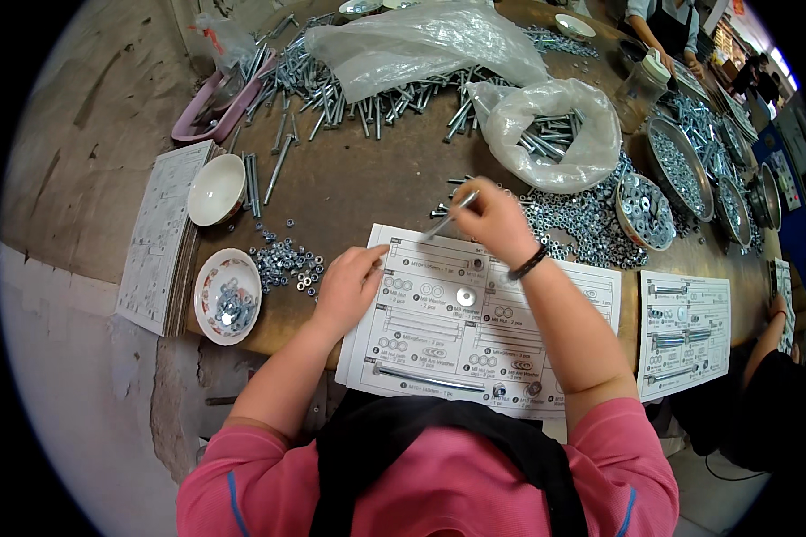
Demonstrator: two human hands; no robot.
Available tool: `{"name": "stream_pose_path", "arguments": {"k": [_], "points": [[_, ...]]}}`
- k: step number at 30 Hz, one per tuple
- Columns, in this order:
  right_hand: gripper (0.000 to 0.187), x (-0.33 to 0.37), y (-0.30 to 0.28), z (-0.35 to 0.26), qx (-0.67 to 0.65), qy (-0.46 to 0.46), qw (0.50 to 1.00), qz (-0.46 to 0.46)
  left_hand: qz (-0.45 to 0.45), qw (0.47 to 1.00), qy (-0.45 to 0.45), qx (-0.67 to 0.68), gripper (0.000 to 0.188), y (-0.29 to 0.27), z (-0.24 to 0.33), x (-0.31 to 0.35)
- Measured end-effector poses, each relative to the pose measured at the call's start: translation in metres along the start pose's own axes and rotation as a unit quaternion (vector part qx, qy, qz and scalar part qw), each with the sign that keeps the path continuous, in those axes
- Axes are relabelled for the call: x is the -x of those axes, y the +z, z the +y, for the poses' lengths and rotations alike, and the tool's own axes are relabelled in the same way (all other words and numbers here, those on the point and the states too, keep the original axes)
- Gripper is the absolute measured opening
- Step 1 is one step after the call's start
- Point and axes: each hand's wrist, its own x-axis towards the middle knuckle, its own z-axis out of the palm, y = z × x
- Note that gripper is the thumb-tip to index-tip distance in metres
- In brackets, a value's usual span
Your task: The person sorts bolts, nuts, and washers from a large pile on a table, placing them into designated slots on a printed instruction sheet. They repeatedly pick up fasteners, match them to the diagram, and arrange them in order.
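Observation:
A printed sheet (421, 353) with outline drawings of hardware lies before me on a stack of paper. My right hand (493, 219) is closed around a silvery bolt (441, 225), held slanting over the sheet's far edge. At the sheet's upper left corner rests my left hand (349, 282), fingers stretched along the paper and holding nothing. A long bolt (428, 378) lies across the sheet's near part, with a nut (499, 390) beside its right end. Higher up, a large washer (466, 297) and another nut (477, 264) sit on the drawings.
Loose bolts (367, 103) lie heaped under clear plastic (421, 45) at the back. Bolts fill a plastic bag (591, 166); nuts (573, 219) spread below it. Bowls (215, 190) (208, 318) stand left. Another hardware sheet (681, 367) lies right, near a person's arm (766, 336).

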Motion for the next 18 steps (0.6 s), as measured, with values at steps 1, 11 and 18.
{"name": "stream_pose_path", "arguments": {"k": [1, 11, 18], "points": [[0.019, 0.007, 0.012, 0.000, 0.005, 0.009, 1.000, -0.023, -0.002, 1.000, -0.018, 0.013, 0.038, -0.001, 0.000, -0.002], [0.011, 0.038, 0.032, 0.031, 0.260, -0.187, 0.947, -0.009, 0.002, 0.989, 0.055, -0.137, 0.034, 0.014, -0.019, -0.028], [0.006, 0.037, 0.006, 0.041, 0.270, -0.123, 0.955, 0.010, -0.054, 0.997, -0.043, -0.034, 0.021, 0.003, -0.012, -0.034]]}}
